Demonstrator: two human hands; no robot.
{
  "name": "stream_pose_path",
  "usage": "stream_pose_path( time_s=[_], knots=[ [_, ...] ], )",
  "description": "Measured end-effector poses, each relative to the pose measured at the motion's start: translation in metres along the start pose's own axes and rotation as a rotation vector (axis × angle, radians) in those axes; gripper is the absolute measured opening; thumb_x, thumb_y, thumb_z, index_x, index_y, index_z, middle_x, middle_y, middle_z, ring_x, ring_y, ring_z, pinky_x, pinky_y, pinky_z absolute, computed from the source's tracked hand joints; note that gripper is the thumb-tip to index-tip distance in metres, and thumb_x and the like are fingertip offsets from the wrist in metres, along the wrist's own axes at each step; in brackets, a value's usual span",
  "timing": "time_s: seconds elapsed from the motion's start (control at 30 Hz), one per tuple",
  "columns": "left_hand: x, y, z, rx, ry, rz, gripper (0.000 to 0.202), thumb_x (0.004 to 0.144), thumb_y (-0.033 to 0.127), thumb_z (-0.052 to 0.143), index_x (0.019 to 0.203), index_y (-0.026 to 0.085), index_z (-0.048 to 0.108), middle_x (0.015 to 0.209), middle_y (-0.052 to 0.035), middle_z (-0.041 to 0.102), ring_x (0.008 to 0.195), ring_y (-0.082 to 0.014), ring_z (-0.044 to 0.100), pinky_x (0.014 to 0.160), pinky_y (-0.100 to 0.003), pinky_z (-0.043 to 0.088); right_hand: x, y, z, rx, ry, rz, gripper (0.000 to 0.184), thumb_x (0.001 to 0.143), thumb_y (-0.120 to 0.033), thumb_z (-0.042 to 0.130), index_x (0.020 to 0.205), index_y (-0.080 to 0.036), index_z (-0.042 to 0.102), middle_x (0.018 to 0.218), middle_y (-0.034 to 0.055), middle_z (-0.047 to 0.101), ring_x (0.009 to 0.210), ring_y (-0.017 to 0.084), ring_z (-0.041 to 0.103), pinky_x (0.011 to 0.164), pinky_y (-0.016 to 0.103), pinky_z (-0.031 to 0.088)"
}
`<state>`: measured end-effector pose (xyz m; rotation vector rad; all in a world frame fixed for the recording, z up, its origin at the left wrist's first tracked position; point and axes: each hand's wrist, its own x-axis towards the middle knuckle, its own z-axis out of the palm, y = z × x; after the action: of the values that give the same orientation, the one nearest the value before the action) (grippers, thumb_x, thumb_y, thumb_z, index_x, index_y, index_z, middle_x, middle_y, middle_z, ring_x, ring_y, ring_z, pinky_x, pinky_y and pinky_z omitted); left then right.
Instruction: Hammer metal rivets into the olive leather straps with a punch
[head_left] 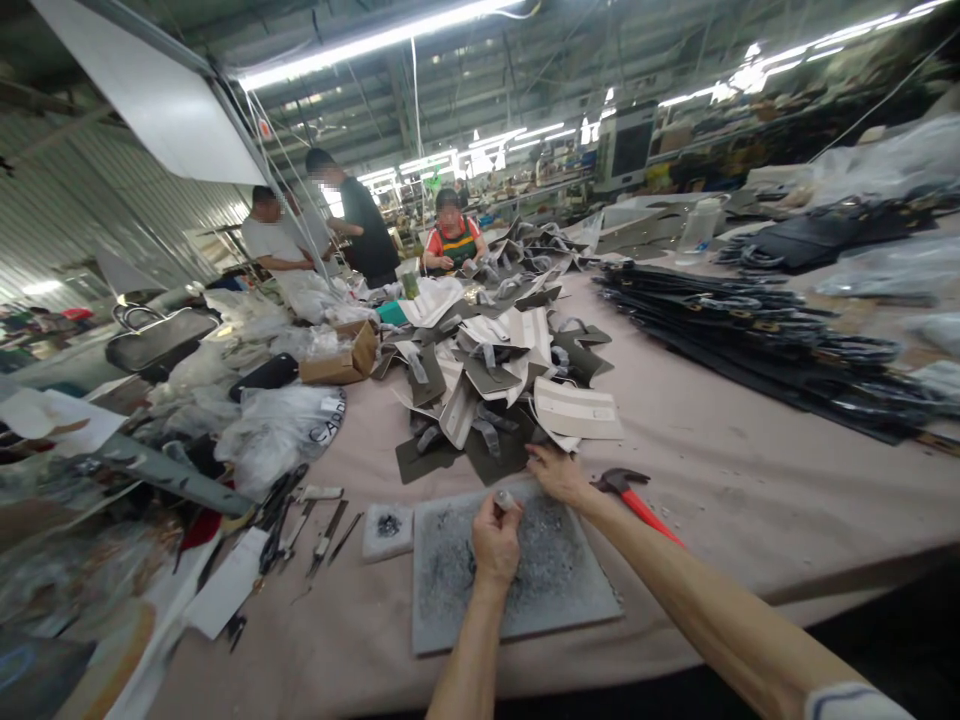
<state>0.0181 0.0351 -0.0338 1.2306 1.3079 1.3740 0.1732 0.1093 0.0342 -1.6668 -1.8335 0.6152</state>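
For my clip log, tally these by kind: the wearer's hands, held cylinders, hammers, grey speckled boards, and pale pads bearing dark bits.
Left hand, right hand: 2
Held cylinder: 1
Hammer: 1
Grey board: 1
Pale pad: 1
Total: 6

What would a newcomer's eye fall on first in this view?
Probably the red-handled hammer, lying on the table to the right of the right hand. Next, the jumbled pile mid-table and the black stack to its right. Nearer, the left hand grips a small object over the grey slab.
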Motion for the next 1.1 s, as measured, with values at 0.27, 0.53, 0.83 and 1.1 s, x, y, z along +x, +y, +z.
stream_pose_path(
  time_s=[0.27, 0.53, 0.83, 1.1],
  knots=[
    [-0.001, 0.001, 0.0, -0.192, 0.089, -0.046, 0.028, 0.078, 0.04, 0.075, 0.089, 0.016, 0.068, 0.084, -0.0057, 0.073, 0.08, -0.0198, 0.069, 0.08, -0.03, 0.055, -0.063, -0.049, -0.077, 0.365, 0.138, -0.107, 0.038, 0.089, -0.038, 0.059, 0.12, -0.017, 0.068, 0.092, 0.0058, 0.072, 0.08, 0.019, 0.065, 0.076, 0.032, 0.052],
    [-0.005, 0.038, -0.027, -0.376, 0.323, -0.043, 0.031, 0.077, 0.04, 0.078, 0.091, 0.015, 0.065, 0.085, -0.0047, 0.073, 0.078, -0.0172, 0.071, 0.076, -0.028, 0.056, -0.151, -0.044, -0.019, 1.153, -0.185, 0.478, 0.053, 0.074, -0.044, 0.077, 0.117, -0.017, 0.061, 0.062, -0.0047, 0.059, 0.046, 0.009, 0.045, 0.045, 0.022, 0.038],
    [-0.006, 0.028, -0.004, -0.291, -0.09, -0.148, 0.038, 0.076, 0.035, 0.08, 0.104, 0.016, 0.063, 0.09, -0.0075, 0.076, 0.084, -0.0198, 0.072, 0.082, -0.031, 0.055, -0.167, -0.014, 0.028, 1.13, -0.221, 0.584, 0.063, 0.081, -0.053, 0.072, 0.13, -0.017, 0.056, 0.088, 0.0044, 0.07, 0.057, 0.013, 0.059, 0.05, 0.026, 0.048],
    [-0.009, 0.028, -0.006, -0.166, -0.212, -0.142, 0.027, 0.08, 0.034, 0.076, 0.095, 0.017, 0.063, 0.089, -0.0084, 0.077, 0.083, -0.0206, 0.071, 0.08, -0.032, 0.055, -0.182, -0.021, 0.012, 0.219, -0.066, 0.112, 0.049, 0.093, -0.048, 0.053, 0.132, -0.019, 0.056, 0.117, 0.0133, 0.065, 0.106, 0.03, 0.065, 0.089, 0.045, 0.053]
  ],
)
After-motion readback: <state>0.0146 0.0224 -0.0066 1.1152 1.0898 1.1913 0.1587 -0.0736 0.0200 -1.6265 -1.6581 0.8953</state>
